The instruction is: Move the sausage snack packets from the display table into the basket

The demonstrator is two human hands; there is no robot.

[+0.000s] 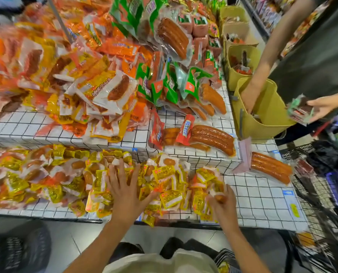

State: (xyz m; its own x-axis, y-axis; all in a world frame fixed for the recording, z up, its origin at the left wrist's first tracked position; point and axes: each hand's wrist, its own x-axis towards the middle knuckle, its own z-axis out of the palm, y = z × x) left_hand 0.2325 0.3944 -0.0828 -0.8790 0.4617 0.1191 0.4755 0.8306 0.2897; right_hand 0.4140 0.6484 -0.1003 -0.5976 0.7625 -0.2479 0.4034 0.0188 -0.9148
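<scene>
Several small yellow sausage snack packets (164,174) lie heaped on the lower shelf of the white gridded display table (258,196). My left hand (124,186) lies spread flat on the heap, fingers straight. My right hand (223,201) is blurred at the right end of the heap and grips a few packets (211,180), one sausage showing under its fingers. A dark basket (225,259) with a yellow packet in it shows at the bottom, beside my body.
Larger orange, green and red sausage packs (209,136) fill the upper shelf. Another person (318,62) at the right reaches into a yellow-green bag (266,113) and holds packets. A wire cart (322,194) stands at the right. A dark basket (18,247) sits on the floor at left.
</scene>
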